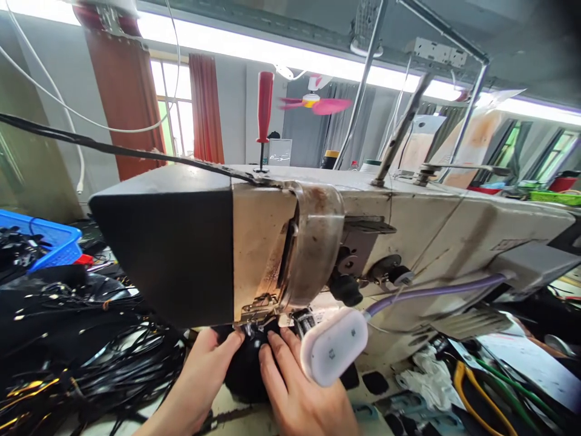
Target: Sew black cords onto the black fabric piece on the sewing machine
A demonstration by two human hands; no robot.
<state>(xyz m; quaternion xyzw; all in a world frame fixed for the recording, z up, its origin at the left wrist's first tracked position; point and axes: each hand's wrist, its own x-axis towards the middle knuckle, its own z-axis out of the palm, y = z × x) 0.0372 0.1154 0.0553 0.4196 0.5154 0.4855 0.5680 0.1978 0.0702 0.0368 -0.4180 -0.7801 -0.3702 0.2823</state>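
Observation:
A sewing machine (267, 242) with a black end cover fills the middle of the view. Under its needle area lies a piece of black fabric (247, 369). My left hand (200, 369) grips the fabric's left edge, thumb on the near side, its other fingers mostly hidden behind. Flat on the fabric's right part rests my right hand (295, 381), fingers stretched toward the presser foot. A white oval lamp (336, 348) on a purple flexible arm hangs over the right hand and covers part of it. The needle itself is hard to make out.
Bundles of black cords (140, 357) lie at left, near a blue basket (59, 242). Yellow-handled scissors (476, 399) and crumpled white tissue (429, 378) lie at right. A red-handled screwdriver (264, 115) stands upright on the machine. Behind turns a pink fan (318, 103).

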